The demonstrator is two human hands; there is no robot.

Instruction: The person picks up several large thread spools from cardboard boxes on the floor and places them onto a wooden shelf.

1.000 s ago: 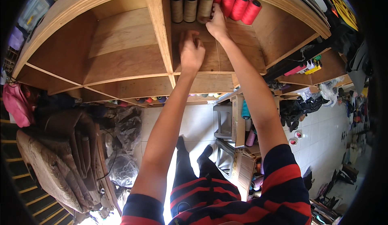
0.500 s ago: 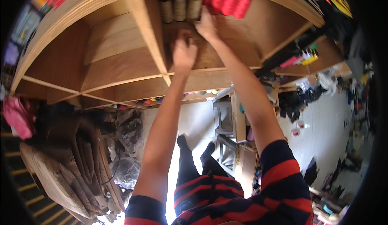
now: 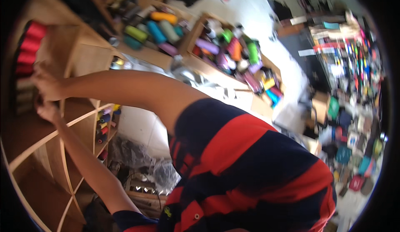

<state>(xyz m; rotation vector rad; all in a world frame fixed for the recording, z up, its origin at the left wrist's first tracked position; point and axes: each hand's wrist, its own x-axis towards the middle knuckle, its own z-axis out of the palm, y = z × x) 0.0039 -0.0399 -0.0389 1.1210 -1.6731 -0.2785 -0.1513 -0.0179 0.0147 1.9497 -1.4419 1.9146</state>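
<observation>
Spools of thread [image 3: 31, 46] stand in a row in a wooden shelf [image 3: 52, 135] at the far left of the view — red ones above, tan ones [image 3: 25, 96] below them in the picture. The right hand [image 3: 46, 84] is at the row where red gives way to tan, fingers bent; blur leaves me unable to tell whether they are clamped on a spool. The left hand [image 3: 48, 111] is just beside it, near the tan ones, its grip equally unclear. Both hands hide part of the compartment. Small spools [image 3: 103, 128] fill a lower compartment, and plastic bags [image 3: 164, 175] lie near it. Beyond the right arm [image 3: 137, 88], a carton [image 3: 192, 34] is heaped with spools of many colours, more loose spools [image 3: 156, 32] beside it. Pale strips [image 3: 307, 52] lie on a dark surface farther right — any print there is too blurred to read. The striped shirt [image 3: 250, 148], with a small green emblem [image 3: 168, 211], blocks much of the lower middle.
</observation>
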